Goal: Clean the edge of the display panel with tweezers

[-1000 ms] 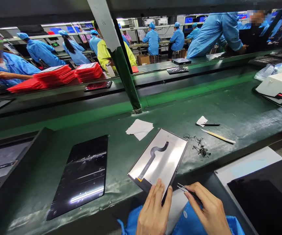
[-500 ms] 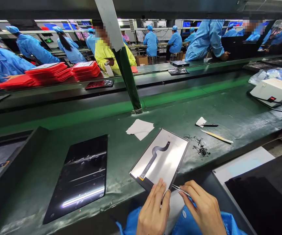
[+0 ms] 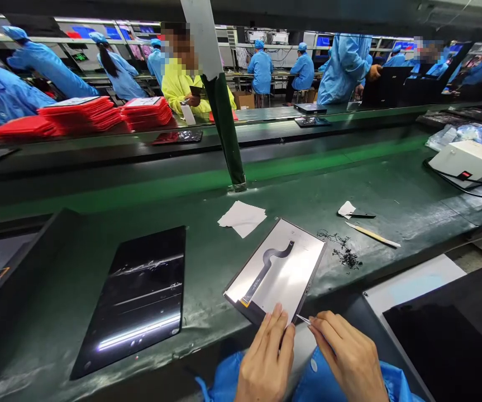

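A silver display panel (image 3: pixel 280 268) with a black flex cable lies face down at the near edge of the green bench (image 3: pixel 207 251). My left hand (image 3: pixel 268 360) has its fingers laid together on the panel's near corner, holding it down. My right hand (image 3: pixel 349 357) is closed on thin metal tweezers (image 3: pixel 303 319), whose tips sit at the panel's near right edge, close to my left fingertips. Both blue sleeves show at the bottom.
A black glass panel (image 3: pixel 140 298) lies to the left. White paper slips (image 3: pixel 243 216), black scraps (image 3: pixel 343 254), a pale stick (image 3: pixel 372 235) and a pen (image 3: pixel 360 215) lie beyond. A white box (image 3: pixel 469 159) with cables stands right. Red stacks (image 3: pixel 85 114) and workers in blue line the far side.
My right hand has brought the tweezers' tips left to the panel's edge, beside my left fingers. The view has shifted slightly; the panel has stayed in place.
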### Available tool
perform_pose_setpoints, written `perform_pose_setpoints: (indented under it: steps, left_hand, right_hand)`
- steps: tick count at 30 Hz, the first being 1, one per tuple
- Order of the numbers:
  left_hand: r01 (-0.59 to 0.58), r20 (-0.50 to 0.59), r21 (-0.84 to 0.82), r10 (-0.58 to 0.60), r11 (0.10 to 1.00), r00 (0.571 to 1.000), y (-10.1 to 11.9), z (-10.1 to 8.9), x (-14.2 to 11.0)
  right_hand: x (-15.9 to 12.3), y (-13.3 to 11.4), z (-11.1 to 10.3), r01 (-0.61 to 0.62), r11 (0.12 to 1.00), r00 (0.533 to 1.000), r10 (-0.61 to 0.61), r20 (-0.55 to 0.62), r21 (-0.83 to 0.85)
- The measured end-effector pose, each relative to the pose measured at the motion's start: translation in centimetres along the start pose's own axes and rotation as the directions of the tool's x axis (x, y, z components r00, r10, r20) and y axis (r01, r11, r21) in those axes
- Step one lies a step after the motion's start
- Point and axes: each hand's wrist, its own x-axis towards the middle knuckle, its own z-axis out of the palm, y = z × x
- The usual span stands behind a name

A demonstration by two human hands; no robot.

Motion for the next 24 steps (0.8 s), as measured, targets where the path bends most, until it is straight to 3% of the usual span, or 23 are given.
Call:
perform_pose_setpoints:
  steps: [4, 7, 9, 11, 13, 15, 17, 20, 24]
  left_hand:
    - [-0.005, 0.004, 0.002, 0.005, 1.000, 1.000, 0.0, 0.1, 0.0]
    - [0.000, 0.007, 0.002, 0.000, 1.000, 1.000, 0.0, 0.1, 0.0]
    - [0.003, 0.003, 0.003, -0.003, 1.000, 1.000, 0.0, 0.1, 0.0]
    - [0.005, -0.003, 0.003, -0.005, 1.000, 1.000, 0.0, 0.1, 0.0]
    - [0.008, -0.005, -0.002, -0.008, 1.000, 1.000, 0.0, 0.1, -0.1]
    - [0.011, -0.005, -0.008, -0.011, 1.000, 1.000, 0.0, 0.1, -0.1]
    - [0.011, -0.002, -0.015, -0.011, 1.000, 1.000, 0.0, 0.1, -0.3]
    - [0.002, 0.020, -0.027, -0.001, 1.000, 1.000, 0.0, 0.2, -0.5]
    - [-0.003, 0.036, -0.031, 0.004, 1.000, 0.999, -0.1, 0.2, -0.7]
  right_hand:
    - [0.1, 0.0, -0.1, -0.038, 0.998, 0.999, 0.038, 0.012, 0.059]
    - [0.3, 0.4, 0.0, -0.220, 0.946, 0.973, 0.194, 0.128, 0.238]
    - [0.5, 0.9, 0.2, -0.436, 0.828, 0.891, 0.342, 0.298, 0.353]
    - [1.0, 1.4, 0.4, -0.642, 0.639, 0.756, 0.439, 0.485, 0.423]
    - [1.5, 1.8, 0.6, -0.775, 0.431, 0.629, 0.458, 0.629, 0.462]
    - [1.8, 2.1, 0.8, -0.841, 0.265, 0.541, 0.437, 0.719, 0.472]
    - [1.9, 2.2, 1.0, -0.873, 0.167, 0.483, 0.424, 0.766, 0.459]
    - [1.9, 2.2, 1.1, -0.903, 0.093, 0.421, 0.400, 0.814, 0.420]
    - [2.1, 2.2, 0.9, -0.914, 0.034, 0.388, 0.371, 0.844, 0.405]
